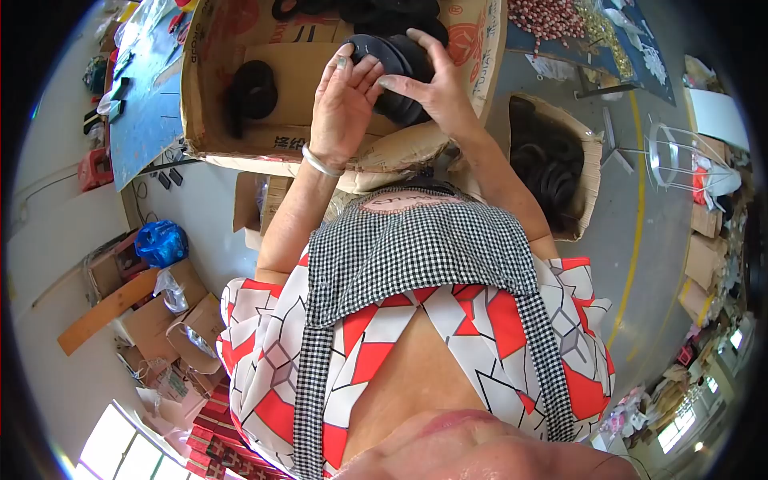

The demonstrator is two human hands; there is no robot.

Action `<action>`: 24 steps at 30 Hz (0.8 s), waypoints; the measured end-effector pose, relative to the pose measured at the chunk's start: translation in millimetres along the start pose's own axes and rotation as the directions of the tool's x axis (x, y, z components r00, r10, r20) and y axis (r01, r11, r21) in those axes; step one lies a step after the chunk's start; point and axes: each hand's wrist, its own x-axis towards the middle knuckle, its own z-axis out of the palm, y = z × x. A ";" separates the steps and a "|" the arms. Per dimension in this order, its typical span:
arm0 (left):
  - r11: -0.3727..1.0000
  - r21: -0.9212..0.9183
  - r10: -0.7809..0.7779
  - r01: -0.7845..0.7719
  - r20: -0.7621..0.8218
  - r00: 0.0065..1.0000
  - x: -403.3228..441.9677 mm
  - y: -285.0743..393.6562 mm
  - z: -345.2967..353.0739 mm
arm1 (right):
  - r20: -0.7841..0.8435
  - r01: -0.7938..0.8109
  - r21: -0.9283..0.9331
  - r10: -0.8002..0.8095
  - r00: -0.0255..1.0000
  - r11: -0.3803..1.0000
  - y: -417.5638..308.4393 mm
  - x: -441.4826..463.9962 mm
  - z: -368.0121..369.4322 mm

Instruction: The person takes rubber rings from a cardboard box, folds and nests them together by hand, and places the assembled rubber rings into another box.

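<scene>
Above the open cardboard box [208,144], a stack of glossy black round pieces [412,60] is between my two hands. My right hand [440,88] grips it from the right, thumb low and fingers over the upper edge. My left hand [346,108], with a bracelet at its wrist, has its palm turned up and its fingers curled against the left edge of the stack. What lies between its fingertips is too small to tell. Inside the box, a black coil [254,90] rests at the left, and more black coils lie at the back.
To the right of the large box stands a smaller carton [590,172] filled with black wavy material. Blue-topped tables [148,96] are at the left and upper right, the right one bearing red beads [544,24]. A white wire frame [668,156] stands further right.
</scene>
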 end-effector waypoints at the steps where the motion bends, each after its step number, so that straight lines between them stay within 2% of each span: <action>1: 1.000 0.000 -0.002 0.002 -0.001 1.000 -0.2 -1.7 1.4 | 0.003 0.036 -0.019 -0.036 0.999 0.999 -2.2 0.2 -3.4; 2: 0.998 0.048 0.030 -0.031 0.010 0.999 -0.3 -4.1 2.6 | 0.006 0.072 -0.039 -0.072 0.997 0.997 -3.1 -0.4 -5.5; 3: 0.993 0.096 0.061 -0.063 0.022 0.998 -0.9 -5.9 3.5 | 0.048 0.042 -0.047 -0.039 0.998 0.998 -2.5 -2.1 -4.6; 5: 0.991 0.125 0.052 -0.054 0.015 0.999 -0.7 -4.3 7.4 | 0.086 0.204 -0.203 -0.191 0.978 0.958 -6.9 -7.1 -2.1; 7: 0.983 0.182 0.041 -0.040 0.002 0.999 -0.8 -1.5 10.6 | 0.102 0.203 -0.173 -0.188 0.977 0.964 -8.1 -10.8 -3.3; 9: 0.988 0.153 0.024 -0.028 0.025 0.999 -0.1 0.2 7.6 | 0.150 0.132 -0.021 -0.127 0.980 0.991 -13.1 -14.5 -5.5; 12: 0.994 0.110 -0.015 0.008 0.056 0.998 2.5 -1.4 5.2 | 0.175 0.087 -0.001 -0.086 0.981 0.996 -14.8 -17.7 -8.5; 13: 0.991 0.130 0.018 -0.028 0.076 0.997 3.5 -3.3 3.3 | 0.174 0.087 -0.001 -0.085 0.981 0.996 -16.0 -18.5 -8.5; 18: 0.976 0.196 0.058 -0.090 0.164 0.985 13.3 -6.6 -1.4 | 0.135 0.174 -0.040 -0.167 0.977 0.984 -19.2 -21.7 -8.5; 22: 0.986 0.166 -0.028 -0.007 0.210 0.977 20.5 -11.2 -10.8 | 0.161 0.120 -0.042 -0.112 0.981 0.992 -12.1 -21.0 -12.9; 24: 0.989 0.146 -0.063 0.031 0.221 0.973 20.8 -13.7 -13.3 | 0.160 0.198 -0.014 -0.193 0.968 0.980 -3.9 -19.6 -14.4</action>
